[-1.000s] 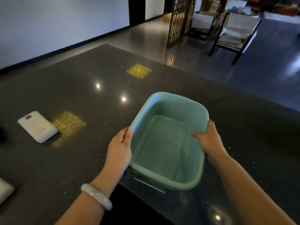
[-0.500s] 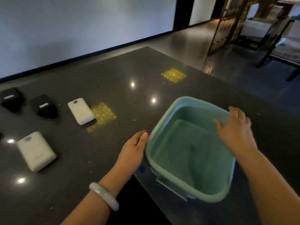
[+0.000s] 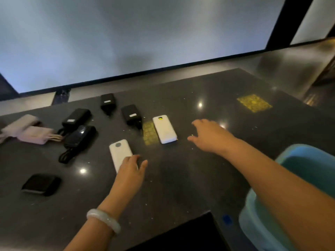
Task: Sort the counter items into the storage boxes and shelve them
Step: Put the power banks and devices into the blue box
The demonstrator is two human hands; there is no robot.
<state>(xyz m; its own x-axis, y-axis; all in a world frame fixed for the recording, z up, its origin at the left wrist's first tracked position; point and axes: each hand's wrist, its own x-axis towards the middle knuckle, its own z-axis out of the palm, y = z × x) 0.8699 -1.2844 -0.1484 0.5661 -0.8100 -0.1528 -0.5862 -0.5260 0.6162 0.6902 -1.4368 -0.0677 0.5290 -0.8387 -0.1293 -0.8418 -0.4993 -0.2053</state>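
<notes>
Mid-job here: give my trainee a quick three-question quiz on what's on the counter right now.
1. True or false: the left hand rests on the near white power bank.
2. Which item is the right hand closest to? A) the far white power bank B) the folded white cloths C) the black case
3. Fill in: the teal storage box sits at the counter's ____ edge.

Key: 1 true; 2 A; 3 right.

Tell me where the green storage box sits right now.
In the head view the green storage box sits at the far right on the dark counter, near its front edge, partly hidden by the right forearm.
</notes>
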